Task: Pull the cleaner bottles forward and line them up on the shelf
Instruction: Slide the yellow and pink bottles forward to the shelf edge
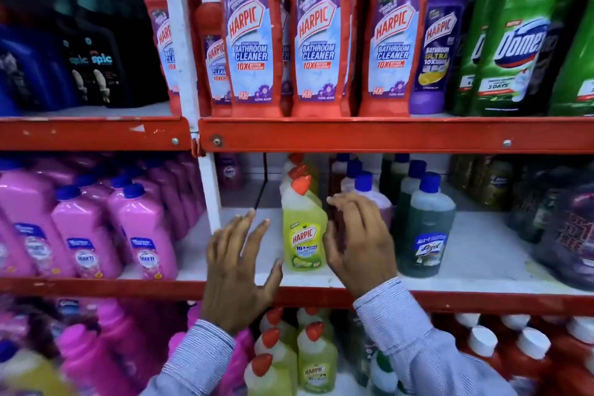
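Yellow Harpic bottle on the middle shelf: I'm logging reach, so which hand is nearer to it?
Right. The right hand curls against the yellow Harpic bottle's right side, apparently touching. The left hand hangs open to its left, thumb just short of the base.

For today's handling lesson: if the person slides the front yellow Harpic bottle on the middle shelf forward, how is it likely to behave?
The yellow Harpic bottle looks tall on a small base, so a push near its orange cap would probably tip it. It appears full, so likely weighty. Its glossy plastic may slide easily on the white shelf.
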Tool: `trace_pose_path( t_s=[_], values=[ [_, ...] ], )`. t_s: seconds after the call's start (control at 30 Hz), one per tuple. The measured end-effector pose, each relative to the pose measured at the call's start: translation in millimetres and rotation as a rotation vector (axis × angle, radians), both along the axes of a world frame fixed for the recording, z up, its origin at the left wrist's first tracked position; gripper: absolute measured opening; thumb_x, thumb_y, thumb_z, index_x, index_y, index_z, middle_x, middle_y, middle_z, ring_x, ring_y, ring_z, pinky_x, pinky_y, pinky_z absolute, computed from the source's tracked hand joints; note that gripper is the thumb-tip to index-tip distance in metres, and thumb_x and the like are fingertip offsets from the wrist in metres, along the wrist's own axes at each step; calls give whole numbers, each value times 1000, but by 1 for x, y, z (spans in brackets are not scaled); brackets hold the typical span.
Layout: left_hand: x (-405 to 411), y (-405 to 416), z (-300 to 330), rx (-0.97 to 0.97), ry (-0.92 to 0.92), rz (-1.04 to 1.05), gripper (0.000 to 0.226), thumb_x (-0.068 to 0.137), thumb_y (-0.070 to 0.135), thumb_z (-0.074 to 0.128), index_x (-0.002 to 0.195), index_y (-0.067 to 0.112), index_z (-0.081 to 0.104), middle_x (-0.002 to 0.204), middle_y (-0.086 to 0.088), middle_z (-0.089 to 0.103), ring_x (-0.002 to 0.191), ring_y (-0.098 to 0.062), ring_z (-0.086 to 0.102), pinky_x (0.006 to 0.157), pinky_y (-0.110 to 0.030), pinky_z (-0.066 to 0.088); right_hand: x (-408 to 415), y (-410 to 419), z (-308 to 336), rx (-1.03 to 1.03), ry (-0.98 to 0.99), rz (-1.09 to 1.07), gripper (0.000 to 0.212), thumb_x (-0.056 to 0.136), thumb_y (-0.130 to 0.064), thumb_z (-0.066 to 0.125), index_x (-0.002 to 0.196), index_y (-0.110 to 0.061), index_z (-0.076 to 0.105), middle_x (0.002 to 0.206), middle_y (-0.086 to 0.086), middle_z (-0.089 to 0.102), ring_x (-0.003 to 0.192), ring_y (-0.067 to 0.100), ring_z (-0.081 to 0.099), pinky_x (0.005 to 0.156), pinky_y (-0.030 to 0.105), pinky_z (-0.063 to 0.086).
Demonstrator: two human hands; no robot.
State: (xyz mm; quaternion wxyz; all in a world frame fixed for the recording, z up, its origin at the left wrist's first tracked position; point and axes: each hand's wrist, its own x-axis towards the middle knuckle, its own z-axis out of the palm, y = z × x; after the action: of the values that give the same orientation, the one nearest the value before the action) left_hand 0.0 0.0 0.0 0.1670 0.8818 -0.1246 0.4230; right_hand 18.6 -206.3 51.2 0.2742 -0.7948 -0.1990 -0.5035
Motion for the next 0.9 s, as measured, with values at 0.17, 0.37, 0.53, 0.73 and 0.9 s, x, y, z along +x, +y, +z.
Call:
trace_pose_path(
  t_s=[0.17,0.37,0.53,0.73,0.9],
  values=[
    [23,7,-69,-84,268,-84,43,95,42,50,133,21,57,143,-7,57,132,-29,54,108,-55,44,31,41,-43,304,562,-36,75,70,-34,77,130,-3,44,125,19,51,120,36,46,103,43,41],
    [39,4,-104,35,396,-30,46,101,38,33,131,16,60,137,-10,65,129,-30,58,113,-46,28,60,78,-56,437,796,-180,100,53,-54,84,123,1,39,123,24,54,116,42,53,96,45,46],
    [43,9,-104,40,397,-31,53,104,47,27,130,16,61,136,-7,66,131,-27,57,117,-46,28,64,84,-62,448,760,-215,93,50,-58,81,108,-1,36,107,23,61,98,41,63,80,42,50],
    [42,7,-105,-11,350,-51,48,95,43,45,131,14,59,132,-11,68,130,-30,58,117,-45,23,46,81,-67,424,747,-251,93,48,-59,80,109,-2,41,107,20,61,100,40,62,84,44,52],
    [40,7,-103,24,336,-57,55,90,50,50,129,13,58,128,-12,70,128,-30,59,115,-45,24,34,78,-73,422,761,-230,91,50,-60,81,109,-5,38,112,17,57,105,38,57,90,46,51]
  ],
)
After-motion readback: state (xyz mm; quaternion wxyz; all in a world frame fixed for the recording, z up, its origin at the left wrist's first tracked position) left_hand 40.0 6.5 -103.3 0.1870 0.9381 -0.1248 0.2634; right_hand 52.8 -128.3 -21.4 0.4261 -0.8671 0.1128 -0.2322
